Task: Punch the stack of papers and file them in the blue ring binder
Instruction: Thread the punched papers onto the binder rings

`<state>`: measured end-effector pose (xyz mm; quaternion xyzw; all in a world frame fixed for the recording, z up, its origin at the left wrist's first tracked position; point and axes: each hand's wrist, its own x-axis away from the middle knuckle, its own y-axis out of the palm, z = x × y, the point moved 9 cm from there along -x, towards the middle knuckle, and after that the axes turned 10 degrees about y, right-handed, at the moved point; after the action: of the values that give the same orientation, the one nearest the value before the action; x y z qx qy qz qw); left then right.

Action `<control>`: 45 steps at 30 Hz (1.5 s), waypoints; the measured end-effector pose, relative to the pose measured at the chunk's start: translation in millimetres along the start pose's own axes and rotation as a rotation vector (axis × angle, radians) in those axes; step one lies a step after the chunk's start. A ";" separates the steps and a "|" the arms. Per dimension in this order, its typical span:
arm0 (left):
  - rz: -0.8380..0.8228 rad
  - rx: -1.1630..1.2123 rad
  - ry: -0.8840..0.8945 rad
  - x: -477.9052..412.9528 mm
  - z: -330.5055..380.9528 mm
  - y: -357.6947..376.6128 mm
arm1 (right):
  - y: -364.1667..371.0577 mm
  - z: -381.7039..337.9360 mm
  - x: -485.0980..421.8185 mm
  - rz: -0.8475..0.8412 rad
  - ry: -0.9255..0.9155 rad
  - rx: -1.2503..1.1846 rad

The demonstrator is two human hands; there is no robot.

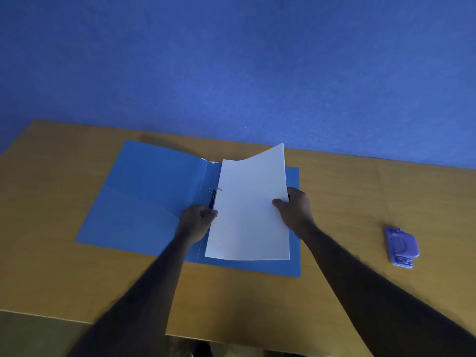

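Paper stack held over the open blue ring binder.

The blue ring binder lies open flat on the tabletop. The stack of papers sits above its right half, far corner curling upward. The right hand pinches the stack's right edge, thumb on top. The left hand is clenched at the stack's left edge beside the metal rings; its exact hold cannot be determined. A purple hole punch rests well apart to the right.
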<state>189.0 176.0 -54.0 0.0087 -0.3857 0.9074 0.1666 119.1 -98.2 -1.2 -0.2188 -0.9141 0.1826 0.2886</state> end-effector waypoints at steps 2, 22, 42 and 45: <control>-0.020 -0.010 0.001 0.6 3.7 -0.5 | -0.5 -2.3 1.7 -0.003 -0.009 0.001; -0.168 0.169 -0.189 -6.1 -16.5 4.5 | 4.7 -28.3 12.8 0.001 -0.060 0.036; -0.017 0.194 -0.162 -0.7 -11.3 4.7 | -1.2 -34.2 11.6 0.023 -0.088 0.067; -0.024 0.249 -0.179 -1.2 -11.6 8.4 | -2.2 -37.4 11.1 0.019 -0.077 0.045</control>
<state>188.9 178.4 -68.2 0.1147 -0.2833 0.9418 0.1399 133.0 -86.7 33.4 -0.2137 -0.9181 0.2141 0.2561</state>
